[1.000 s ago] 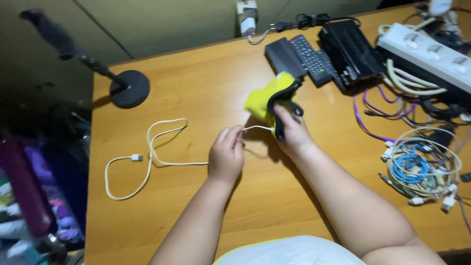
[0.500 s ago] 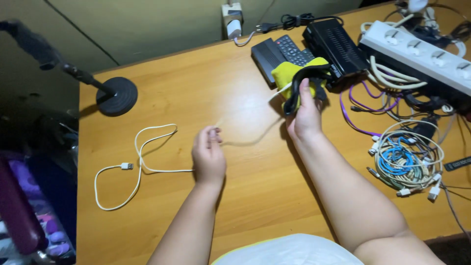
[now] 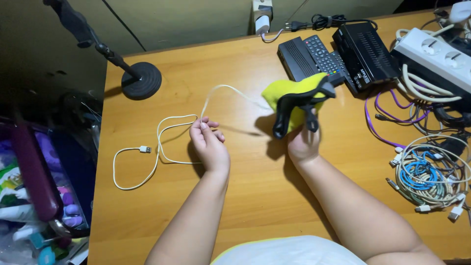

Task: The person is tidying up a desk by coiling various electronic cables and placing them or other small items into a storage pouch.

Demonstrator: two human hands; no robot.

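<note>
My left hand (image 3: 210,144) pinches a thin white cable (image 3: 162,147) above the wooden table (image 3: 235,206). One end of the cable lies looped on the table with a plug at the left. The other end arcs up toward a yellow cloth (image 3: 289,98). My right hand (image 3: 304,140) is raised and holds that yellow cloth together with a black strap or cord (image 3: 299,105) wrapped over it.
A round black stand base (image 3: 142,81) sits at the back left. Black set-top boxes (image 3: 365,51) and a remote (image 3: 325,56) lie at the back. A white power strip (image 3: 436,54) and a tangled cable pile (image 3: 429,174) fill the right side. Clutter lies beyond the table's left edge.
My left hand slid along the white cable, which now arcs higher between my hands. My right hand drew back from the black boxes with the cloth. The camera view shifted.
</note>
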